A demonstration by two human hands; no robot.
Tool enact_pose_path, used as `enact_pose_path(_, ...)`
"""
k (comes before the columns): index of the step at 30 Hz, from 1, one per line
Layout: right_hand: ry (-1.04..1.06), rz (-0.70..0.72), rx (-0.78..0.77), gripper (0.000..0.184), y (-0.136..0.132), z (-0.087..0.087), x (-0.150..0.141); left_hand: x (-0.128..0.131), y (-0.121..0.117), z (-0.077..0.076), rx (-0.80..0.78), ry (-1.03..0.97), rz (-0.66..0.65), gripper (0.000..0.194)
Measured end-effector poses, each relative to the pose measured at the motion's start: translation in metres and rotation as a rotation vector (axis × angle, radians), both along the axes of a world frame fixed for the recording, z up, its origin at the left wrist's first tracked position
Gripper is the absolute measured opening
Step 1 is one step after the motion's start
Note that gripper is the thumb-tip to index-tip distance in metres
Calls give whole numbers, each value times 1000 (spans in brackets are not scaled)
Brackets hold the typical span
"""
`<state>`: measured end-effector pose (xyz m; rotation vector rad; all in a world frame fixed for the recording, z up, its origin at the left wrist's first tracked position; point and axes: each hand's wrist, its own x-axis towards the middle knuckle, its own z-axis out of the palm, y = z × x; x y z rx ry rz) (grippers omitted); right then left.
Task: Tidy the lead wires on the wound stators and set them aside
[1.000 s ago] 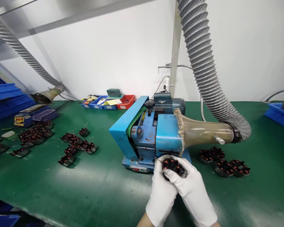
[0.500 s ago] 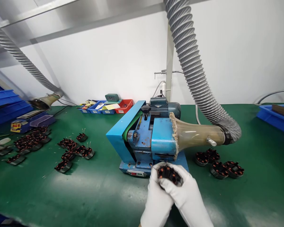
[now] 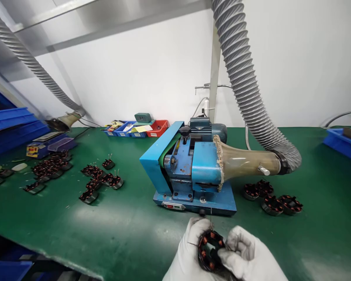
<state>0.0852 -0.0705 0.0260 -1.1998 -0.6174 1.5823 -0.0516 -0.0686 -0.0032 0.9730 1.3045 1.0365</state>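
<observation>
In the head view, a ring-shaped motor stator (image 3: 204,255) with copper windings and black insulation is held low in front of the belt grinder. My left hand (image 3: 183,249), in a white glove, is closed around its left side. Thin wire leads stick out from the ring near the left fingers. My right hand (image 3: 245,251), also gloved, has curled fingers and its thumb pressed on the ring's right edge. Just behind the hands stands the blue belt grinder (image 3: 178,166), apart from the stator.
Several stators (image 3: 272,205) lie right of the grinder. More stators (image 3: 98,177) sit to its left, with a bigger pile (image 3: 51,166) beyond. A ribbed hose (image 3: 236,58) joins the suction hood (image 3: 236,160). Small bins (image 3: 158,128) line the wall; a blue tray (image 3: 343,144) stands far right.
Both hands have brought the stator down and toward me, away from the grinder's front. The right hand has shifted to the ring's right edge. The view has shifted slightly.
</observation>
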Motion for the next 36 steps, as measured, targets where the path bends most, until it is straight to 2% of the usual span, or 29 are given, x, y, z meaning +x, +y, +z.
enact_pose_path(3, 276, 0, 91, 35, 3, 9, 13, 1, 5, -6, -277, -325, 13, 52)
enact_pose_path(5, 325, -65, 190, 29, 3, 13, 20, 2, 9, -3, -366, -568, 23, 39)
enact_pose_path(7, 192, -61, 252, 36, 4, 14, 21, 3, 13, 7, -467, -796, -17, 34)
enact_pose_path(9, -22, 51, 293, 52, 5, 16, 18, 5, 13, 18, -502, -883, -103, 39)
enact_pose_path(10, -119, 109, 313, 53, 6, 18, 15, 5, 13, 22, -497, -906, -140, 41)
enact_pose_path(13, -276, 212, 387, 29, 11, 25, 7, 5, 7, 23, -384, -832, -154, 34)
enact_pose_path(15, -252, 255, 394, 10, 15, 30, 5, 5, 2, 16, -315, -740, -108, 27)
enact_pose_path(16, -203, 266, 380, 8, 16, 31, 5, 5, -1, 11, -288, -701, -85, 27)
enact_pose_path(18, -36, 242, 338, 21, 16, 29, 5, 6, -5, 2, -256, -654, -54, 33)
enact_pose_path(20, 208, 149, 295, 33, 15, 23, 6, 7, -6, -6, -244, -635, -32, 39)
enact_pose_path(22, 385, 40, 265, 35, 15, 15, 8, 9, -4, -9, -234, -611, -10, 44)
enact_pose_path(24, 362, 19, 256, 32, 14, 9, 9, 10, 1, -8, -233, -583, 5, 49)
enact_pose_path(26, 234, 41, 266, 55, 14, 7, 8, 10, 4, -5, -233, -555, 15, 52)
enact_pose_path(27, 168, 47, 271, 59, 14, 7, 7, 11, 5, -4, -232, -544, 21, 50)
enact_pose_path(30, 61, -17, 244, 25, 16, 11, 1, 13, 3, -2, -169, -476, 3, 46)
enact_pose_path(31, 63, -40, 214, 19, 18, 13, 0, 14, 1, -1, -118, -433, -13, 47)
enact_pose_path(33, 169, -67, 132, 18, 21, 15, 1, 14, -1, 0, -5, -331, -43, 44)
enact_pose_path(36, 437, -151, 60, 18, 26, 15, 7, 10, 0, 7, 118, -188, -80, 32)
